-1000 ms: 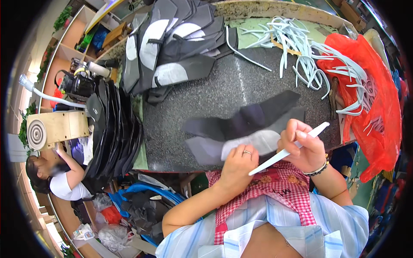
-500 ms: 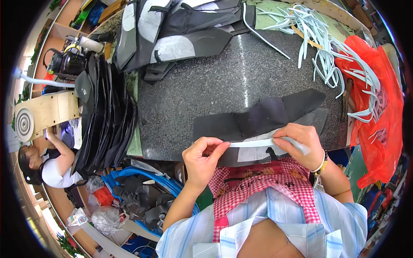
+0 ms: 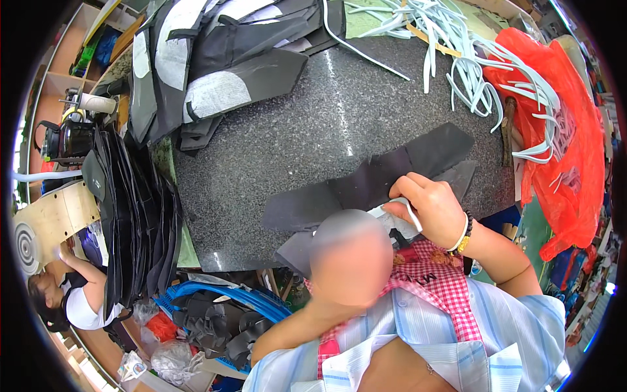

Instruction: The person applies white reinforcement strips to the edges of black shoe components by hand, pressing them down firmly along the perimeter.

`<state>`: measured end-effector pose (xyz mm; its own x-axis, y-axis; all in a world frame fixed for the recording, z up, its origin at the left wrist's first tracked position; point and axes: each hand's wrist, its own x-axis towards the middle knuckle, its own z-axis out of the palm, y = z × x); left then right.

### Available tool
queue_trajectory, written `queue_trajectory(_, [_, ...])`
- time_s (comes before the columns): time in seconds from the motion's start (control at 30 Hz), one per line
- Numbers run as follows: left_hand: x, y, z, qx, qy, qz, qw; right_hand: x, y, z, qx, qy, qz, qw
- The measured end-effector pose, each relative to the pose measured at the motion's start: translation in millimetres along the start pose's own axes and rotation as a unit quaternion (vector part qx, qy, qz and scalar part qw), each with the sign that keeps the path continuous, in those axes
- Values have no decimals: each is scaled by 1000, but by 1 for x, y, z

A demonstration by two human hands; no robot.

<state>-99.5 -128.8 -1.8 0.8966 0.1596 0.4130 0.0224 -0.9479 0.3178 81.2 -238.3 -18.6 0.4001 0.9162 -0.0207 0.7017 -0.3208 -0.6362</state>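
My right hand (image 3: 432, 206) is closed, pinching a pale blue flat strip (image 3: 413, 214) over the near edge of the table. A smeared patch covers my left hand (image 3: 351, 261), so its fingers and anything in them are hidden. Beyond the hands lies a long black sheet piece (image 3: 369, 179) with a pointed right end, slanting across the dark speckled tabletop (image 3: 261, 176). Partly under my left hand is another black piece (image 3: 295, 253); its middle is hidden.
Black pieces with silvery-white patches (image 3: 219, 95) are heaped at the far left. A tangle of pale blue strips (image 3: 457, 59) lies far right by a red plastic bag (image 3: 575, 157). Black panels (image 3: 134, 215) stand stacked left, above a blue basket (image 3: 261, 297). A person (image 3: 81, 297) sits beyond.
My left hand has moved down toward me and is now smeared. My right hand has shifted slightly left and up, still holding the strip, which is now bent. The whole view has shifted.
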Motion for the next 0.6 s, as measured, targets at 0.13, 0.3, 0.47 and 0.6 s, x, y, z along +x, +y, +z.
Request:
queue_trajectory(0.13, [3, 10, 33, 116, -117, 91, 982, -2, 4, -15, 24, -4, 11, 1000])
queue_trajectory(0.3, [17, 18, 25, 142, -180, 122, 966, -23, 23, -47, 243, 37, 196, 949])
queue_trajectory(0.47, [34, 26, 18, 192, -267, 136, 935, -22, 32, -46, 149, 83, 161, 972])
queue_trajectory(0.6, [37, 23, 20, 137, -237, 119, 955, -22, 38, -36, 105, 122, 127, 979])
